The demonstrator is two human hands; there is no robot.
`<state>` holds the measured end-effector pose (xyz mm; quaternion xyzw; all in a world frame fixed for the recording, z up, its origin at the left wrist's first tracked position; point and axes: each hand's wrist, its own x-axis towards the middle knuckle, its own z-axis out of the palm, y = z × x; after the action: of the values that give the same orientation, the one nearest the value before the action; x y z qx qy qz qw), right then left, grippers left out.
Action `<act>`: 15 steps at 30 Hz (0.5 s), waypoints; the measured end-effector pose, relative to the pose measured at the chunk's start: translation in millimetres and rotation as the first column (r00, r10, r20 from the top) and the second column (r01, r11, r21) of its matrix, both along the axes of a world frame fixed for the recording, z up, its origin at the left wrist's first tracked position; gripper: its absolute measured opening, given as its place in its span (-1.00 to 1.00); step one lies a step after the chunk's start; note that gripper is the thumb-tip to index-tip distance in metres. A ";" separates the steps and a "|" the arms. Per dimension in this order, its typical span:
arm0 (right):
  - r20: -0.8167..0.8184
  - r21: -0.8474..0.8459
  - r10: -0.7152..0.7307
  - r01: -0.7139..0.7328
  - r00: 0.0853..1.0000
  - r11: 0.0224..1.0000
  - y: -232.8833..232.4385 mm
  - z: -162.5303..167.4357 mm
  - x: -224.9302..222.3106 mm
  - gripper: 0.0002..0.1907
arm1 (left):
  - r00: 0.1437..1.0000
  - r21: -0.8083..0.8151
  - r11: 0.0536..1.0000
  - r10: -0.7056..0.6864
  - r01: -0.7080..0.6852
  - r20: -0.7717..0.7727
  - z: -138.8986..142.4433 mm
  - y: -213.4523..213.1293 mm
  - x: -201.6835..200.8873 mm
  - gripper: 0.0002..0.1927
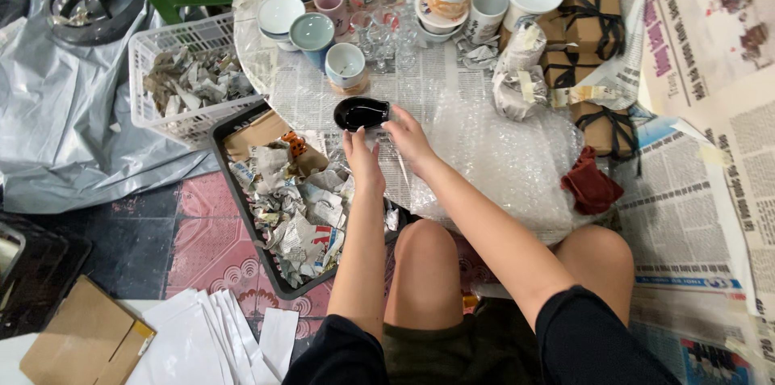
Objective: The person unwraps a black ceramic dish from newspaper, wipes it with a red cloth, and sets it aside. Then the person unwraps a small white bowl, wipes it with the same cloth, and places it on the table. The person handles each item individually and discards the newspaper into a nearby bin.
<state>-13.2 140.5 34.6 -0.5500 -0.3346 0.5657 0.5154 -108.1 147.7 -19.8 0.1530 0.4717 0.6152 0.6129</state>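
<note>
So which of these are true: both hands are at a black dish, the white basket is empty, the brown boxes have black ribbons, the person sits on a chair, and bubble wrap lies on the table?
1. Both the left hand and the right hand are at the small black glossy dish. True.
2. The white plastic basket is empty. False: it holds crumpled newspaper.
3. The brown gift boxes are tied with black ribbon. True.
4. The bubble wrap lies on the round table. True.
5. The dark tray by the left knee holds cups. False: it holds crumpled newspaper; the cups stand on the table.
</note>
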 end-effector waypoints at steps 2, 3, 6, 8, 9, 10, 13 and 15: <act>0.000 0.043 0.043 -0.043 0.999 0.998 -15.3 3.1 12.8 -0.46 | 0.998 -0.021 1.000 -0.003 0.002 -0.055 5.0 -6.5 10.1 -0.25; -0.011 0.085 0.058 -0.057 0.998 0.995 -22.9 4.6 21.3 -0.51 | 0.997 -0.026 1.000 -0.002 0.000 -0.082 8.4 -9.7 15.6 -0.24; 0.016 0.147 0.087 -0.088 0.996 0.985 -40.8 6.9 51.3 -0.60 | 0.976 0.135 0.991 0.018 0.012 -0.216 17.9 -19.3 36.7 -0.25; 0.067 0.195 0.065 -0.077 0.996 0.978 -51.4 4.5 74.0 -0.63 | 0.927 0.244 0.967 0.027 0.070 -0.374 21.2 -25.8 50.3 -0.30; 0.099 0.235 0.038 -0.060 0.994 0.970 -56.4 2.4 86.1 -0.64 | 0.879 0.269 0.956 0.029 0.114 -0.476 21.9 -28.1 56.5 -0.34; 0.130 0.276 0.010 -0.046 0.991 0.960 -61.3 0.2 98.8 -0.65 | 0.820 0.289 0.944 0.037 0.159 -0.571 22.1 -30.2 63.3 -0.37; 0.157 0.286 -0.072 0.024 0.985 0.958 -75.6 -5.6 137.5 -0.66 | 0.751 0.334 0.900 0.012 0.279 -0.660 19.6 -37.2 91.2 -0.44; 0.120 0.294 -0.152 0.112 0.981 0.949 -82.1 -6.6 161.2 -0.64 | 0.863 0.404 0.859 -0.081 0.315 -0.500 17.6 -42.1 111.6 -0.50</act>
<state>148.0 58.4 28.0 -0.5295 -0.4107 0.4353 0.6013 3.5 105.5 -2.2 0.4896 0.4215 0.5877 0.4871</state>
